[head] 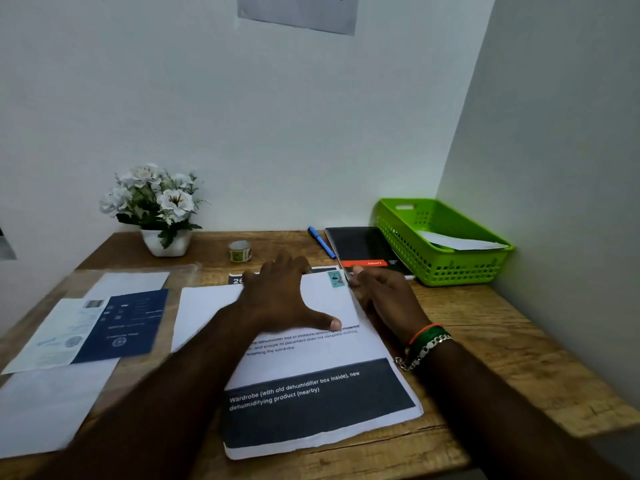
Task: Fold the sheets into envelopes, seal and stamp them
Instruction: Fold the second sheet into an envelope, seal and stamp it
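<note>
An envelope, folded from white paper, lies on a printed sheet in the middle of the wooden worktop, a small teal stamp stuck in its far right corner. The left hand presses flat on the envelope, fingers straight and thumb spread out to the right. The right hand rests at the envelope's right edge just beside the stamp, fingers curled and their tips at the paper's corner; whether they pinch anything cannot be told. Bracelets in orange, green and silver ring the right wrist. To the left lies a clear sleeve with more paper, a dark blue leaflet on top. At the back of the worktop stands a white pot of white flowers, with a roll of tape to its right, then a blue pen beside a black notebook. A green basket in the far right corner holds a white sheet. A notice hangs on the wall above
</note>
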`<move>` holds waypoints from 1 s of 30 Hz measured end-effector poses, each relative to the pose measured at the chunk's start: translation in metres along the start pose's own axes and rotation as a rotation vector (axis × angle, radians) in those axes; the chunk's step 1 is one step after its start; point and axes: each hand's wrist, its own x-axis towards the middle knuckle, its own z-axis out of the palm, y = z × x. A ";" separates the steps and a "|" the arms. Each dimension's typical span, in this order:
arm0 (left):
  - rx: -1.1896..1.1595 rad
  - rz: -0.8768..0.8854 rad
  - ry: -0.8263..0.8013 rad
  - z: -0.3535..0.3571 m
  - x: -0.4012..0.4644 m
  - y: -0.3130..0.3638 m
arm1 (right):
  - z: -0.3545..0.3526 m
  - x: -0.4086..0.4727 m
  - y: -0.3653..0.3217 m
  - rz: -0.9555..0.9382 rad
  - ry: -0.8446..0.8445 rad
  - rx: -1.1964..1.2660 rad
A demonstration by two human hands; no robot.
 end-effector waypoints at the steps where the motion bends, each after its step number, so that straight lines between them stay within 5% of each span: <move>1: 0.008 0.029 0.009 -0.001 -0.002 0.001 | 0.001 0.000 -0.002 -0.016 0.002 -0.012; 9: 0.014 0.230 0.024 -0.001 -0.010 0.019 | -0.012 -0.011 -0.008 -0.084 0.030 0.056; 18: -0.226 0.433 0.259 -0.013 -0.016 0.060 | -0.066 -0.049 -0.053 -0.030 -0.085 -0.059; 24: -0.259 0.412 0.727 -0.029 -0.011 0.131 | -0.163 -0.036 -0.088 -0.026 0.394 -0.053; 30: -0.170 0.412 0.492 -0.001 0.023 0.171 | -0.209 -0.014 -0.074 0.140 0.785 0.233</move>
